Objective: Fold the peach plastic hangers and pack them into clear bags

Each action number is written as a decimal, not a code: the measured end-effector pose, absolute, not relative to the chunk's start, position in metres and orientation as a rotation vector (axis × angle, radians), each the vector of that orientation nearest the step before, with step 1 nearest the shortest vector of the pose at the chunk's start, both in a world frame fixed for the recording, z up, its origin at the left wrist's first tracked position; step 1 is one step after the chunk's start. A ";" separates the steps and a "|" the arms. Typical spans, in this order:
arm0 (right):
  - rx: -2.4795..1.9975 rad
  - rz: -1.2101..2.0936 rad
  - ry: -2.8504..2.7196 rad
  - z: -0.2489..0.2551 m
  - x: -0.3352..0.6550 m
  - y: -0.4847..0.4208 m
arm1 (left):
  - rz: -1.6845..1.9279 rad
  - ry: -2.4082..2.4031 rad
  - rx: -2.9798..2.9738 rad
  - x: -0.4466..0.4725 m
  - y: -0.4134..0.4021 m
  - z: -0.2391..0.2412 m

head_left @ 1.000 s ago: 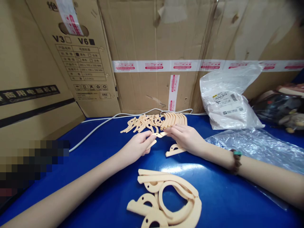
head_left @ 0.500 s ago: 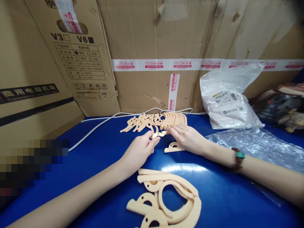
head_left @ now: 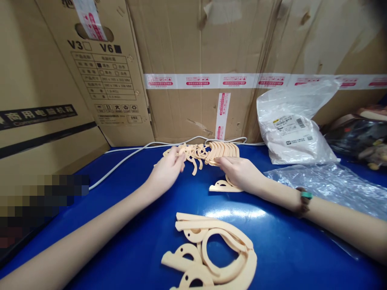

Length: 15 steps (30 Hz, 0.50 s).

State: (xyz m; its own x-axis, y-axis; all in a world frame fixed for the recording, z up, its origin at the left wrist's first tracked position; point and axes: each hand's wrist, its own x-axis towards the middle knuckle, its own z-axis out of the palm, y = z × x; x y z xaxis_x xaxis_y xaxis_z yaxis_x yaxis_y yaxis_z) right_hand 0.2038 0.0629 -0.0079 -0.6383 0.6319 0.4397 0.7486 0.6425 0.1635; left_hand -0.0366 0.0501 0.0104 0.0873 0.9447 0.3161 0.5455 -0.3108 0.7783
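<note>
Small cream-coloured curved pieces lie in a loose heap (head_left: 189,153) at the back of the blue table (head_left: 121,209), with a neat row of the same pieces (head_left: 225,150) beside it. My left hand (head_left: 166,172) reaches into the heap's left end, fingers bent together on a piece there. My right hand (head_left: 240,174) lies flat, fingers stretched out, with the tips at the near end of the row. A single cream piece (head_left: 220,187) lies half under its palm. A pile of bigger cream hook shapes (head_left: 211,249) sits near me.
Cardboard boxes (head_left: 193,60) wall in the back and left. A white cable (head_left: 127,159) runs along their foot. A white labelled bag (head_left: 293,129) and a clear plastic sheet (head_left: 332,185) lie at the right, with dark clutter (head_left: 356,137) beyond.
Both hands were pinching one small piece between them. My left hand has moved back and left to the heap. My right hand has flattened by the row.
</note>
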 end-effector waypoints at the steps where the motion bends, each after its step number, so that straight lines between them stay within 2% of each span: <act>1: -1.076 -0.492 -2.500 -0.010 0.204 0.064 | 1.162 1.409 1.836 -0.041 0.058 0.010; 10: -1.048 -0.523 -2.439 -0.015 0.204 0.068 | 1.216 1.280 1.577 -0.052 0.085 0.007; 15: -0.961 -0.631 -2.343 -0.010 0.203 0.065 | 1.344 1.385 1.749 -0.050 0.079 0.004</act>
State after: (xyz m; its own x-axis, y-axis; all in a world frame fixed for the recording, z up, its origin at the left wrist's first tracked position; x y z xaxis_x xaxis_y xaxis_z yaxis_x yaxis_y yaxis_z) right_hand 0.2034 0.0650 -0.0096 -0.6092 0.4931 0.6211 0.7383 0.6385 0.2172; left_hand -0.0499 0.0792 0.0040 -0.0208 0.9281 0.3719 0.4001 -0.3331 0.8538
